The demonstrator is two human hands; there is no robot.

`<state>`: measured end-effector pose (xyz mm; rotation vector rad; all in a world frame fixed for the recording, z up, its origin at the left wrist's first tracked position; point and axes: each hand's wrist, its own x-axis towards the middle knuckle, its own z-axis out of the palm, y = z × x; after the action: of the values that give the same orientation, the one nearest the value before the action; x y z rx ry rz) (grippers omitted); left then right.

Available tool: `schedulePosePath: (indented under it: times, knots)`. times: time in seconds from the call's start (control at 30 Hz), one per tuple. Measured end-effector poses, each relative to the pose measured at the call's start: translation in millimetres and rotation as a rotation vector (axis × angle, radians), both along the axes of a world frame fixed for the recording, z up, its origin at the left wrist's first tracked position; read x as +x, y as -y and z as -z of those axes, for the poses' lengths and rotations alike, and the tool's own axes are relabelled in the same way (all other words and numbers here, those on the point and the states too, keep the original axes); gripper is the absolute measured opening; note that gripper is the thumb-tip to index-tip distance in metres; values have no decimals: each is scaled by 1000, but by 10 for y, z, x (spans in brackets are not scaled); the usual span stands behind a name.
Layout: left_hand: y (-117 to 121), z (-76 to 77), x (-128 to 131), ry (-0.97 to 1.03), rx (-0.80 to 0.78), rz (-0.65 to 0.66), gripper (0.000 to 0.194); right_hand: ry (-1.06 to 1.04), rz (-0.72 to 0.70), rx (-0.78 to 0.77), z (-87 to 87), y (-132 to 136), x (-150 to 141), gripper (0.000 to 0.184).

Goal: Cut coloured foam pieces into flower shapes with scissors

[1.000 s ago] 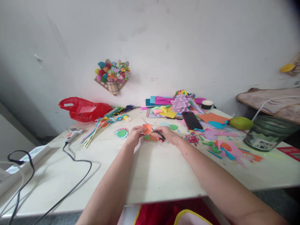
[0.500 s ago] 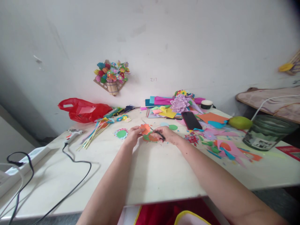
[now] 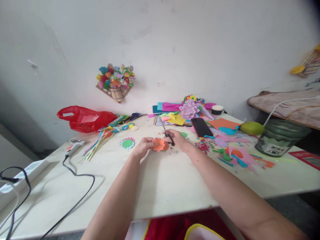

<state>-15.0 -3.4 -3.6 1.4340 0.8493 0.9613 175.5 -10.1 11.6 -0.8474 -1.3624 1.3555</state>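
My left hand (image 3: 143, 146) pinches an orange paper flower (image 3: 159, 144) just above the white table (image 3: 160, 186). My right hand (image 3: 178, 139) grips small black-handled scissors (image 3: 166, 131), with the blades pointing up and away, clear of the flower. A green and orange paper piece lies under the flower on the table. A green paper disc with a frilled rim (image 3: 127, 143) lies just left of my left hand.
A glue gun (image 3: 74, 146) with a black cord (image 3: 75, 186) lies at left, near coloured sticks (image 3: 96, 143) and a red plastic bag (image 3: 85, 118). Paper sheets, a purple paper flower (image 3: 189, 109), a phone (image 3: 200, 127), scraps, a green fruit (image 3: 251, 128) and a glass jar (image 3: 280, 138) fill the right.
The scissors swung from lying across the flower to pointing upward, off the paper. My left hand lowered the orange flower slightly and turned it flatter. The camera shifted a little right.
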Motion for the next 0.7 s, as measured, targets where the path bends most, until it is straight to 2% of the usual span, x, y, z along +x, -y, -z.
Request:
schedulePosePath:
  times: [0.23,0.5,0.7]
  knots:
    - [47,-12,62,-52,0,67,13,67,-44,41,49,-1,-20,36]
    - [30,-8,75,17,48,-110,18,66,27,-8,80,-13,-54,34]
    - [12,4,74,101,41,-158,18,61,14,-42,88,21,-105,30]
